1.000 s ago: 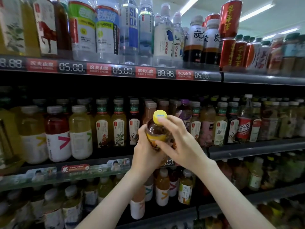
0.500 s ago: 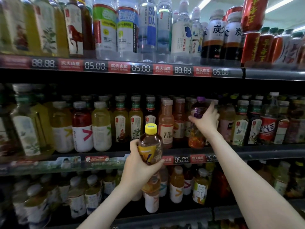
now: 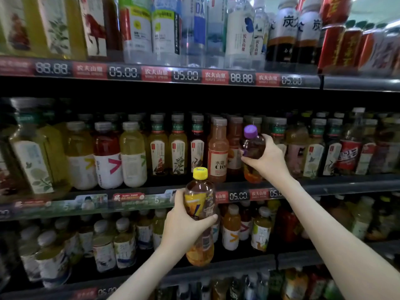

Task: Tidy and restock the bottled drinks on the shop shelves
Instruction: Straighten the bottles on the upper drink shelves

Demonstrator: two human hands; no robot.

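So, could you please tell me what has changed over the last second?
The right hand let go of the yellow-capped bottle, reached up and right to the middle shelf and now grips the purple-capped bottle there. The left hand still holds the yellow-capped bottle; the shelved bottles stayed put.

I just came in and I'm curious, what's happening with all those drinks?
A person is tidying bottled drinks in a shop. Their left hand holds a yellow-capped bottle out in front of the shelves. Their right hand grips a purple-capped bottle at the front of the middle shelf, among the other bottles. Whether that bottle is going in or coming out cannot be told.
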